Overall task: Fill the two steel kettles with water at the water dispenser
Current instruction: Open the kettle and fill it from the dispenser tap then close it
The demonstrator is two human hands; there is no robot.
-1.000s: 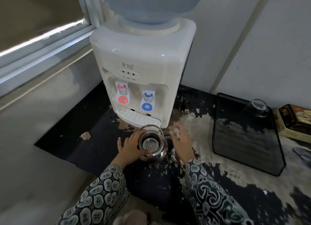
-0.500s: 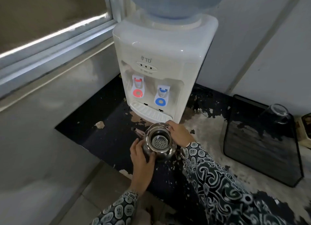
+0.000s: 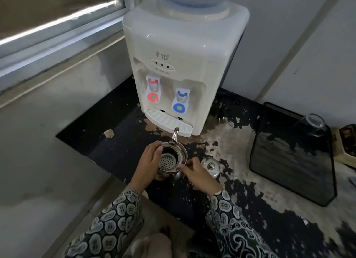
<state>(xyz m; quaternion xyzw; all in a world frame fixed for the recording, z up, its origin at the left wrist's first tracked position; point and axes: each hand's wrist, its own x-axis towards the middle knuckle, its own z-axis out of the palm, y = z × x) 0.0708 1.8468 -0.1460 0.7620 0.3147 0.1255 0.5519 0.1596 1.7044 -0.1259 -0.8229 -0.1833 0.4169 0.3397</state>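
— Kettle (image 3: 171, 161)? Steel, lidless, strainer visible, on counter (image 3: 119, 142) before dispenser (image 3: 181, 74), spout toward drip tray.
— Grip? Left hand (image 3: 148, 165) cups its side, right hand (image 3: 198, 175) pinches rim.
— Change? Spout swung from left; lid (image 3: 211, 166) now visible beside it.

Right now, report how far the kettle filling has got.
Done: the lid is off and lies beside the kettle. In hand: the left hand and right hand grip it on the counter, short of the blue tap. Left: filling it; no second kettle shows.
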